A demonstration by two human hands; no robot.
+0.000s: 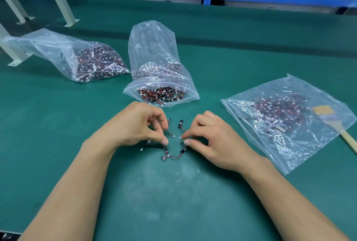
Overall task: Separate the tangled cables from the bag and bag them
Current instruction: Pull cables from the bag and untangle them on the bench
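two hands are working on small cables on a green tabletop

the left hand (139, 126) is curling its fingers and pinching one of the loose cables (174, 156) between thumb and forefinger. the right hand (212, 140) is pinching a white plug end the same way. the cables are lying on the tabletop (173, 202) between both hands, just in front of the open bag (162, 97) of tangled cables. a second bag (77, 61) is lying to the left and a flat bag (289, 134) to the right, partly covering a brush (347, 138).
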